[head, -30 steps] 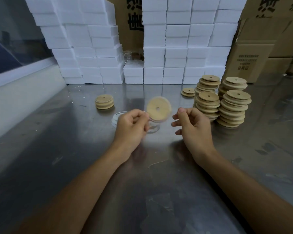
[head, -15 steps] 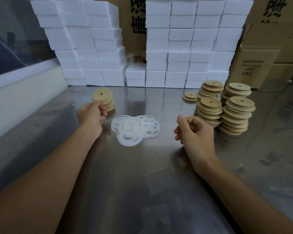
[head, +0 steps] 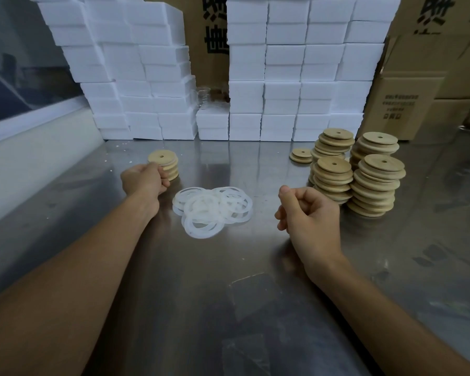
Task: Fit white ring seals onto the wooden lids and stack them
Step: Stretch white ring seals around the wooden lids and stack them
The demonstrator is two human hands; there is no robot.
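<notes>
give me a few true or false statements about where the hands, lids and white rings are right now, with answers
1. The left hand is at the short stack of lids on the left. True.
2. The right hand holds a wooden lid. False: its fingers are curled and hold nothing.
3. The white ring seals lie in a loose pile on the metal table between the two hands. True.
4. The tall stacks of lids stand on the left side of the table. False: they stand on the right, beyond the right hand.
5. White foam blocks are stacked at the back of the table. True.
</notes>
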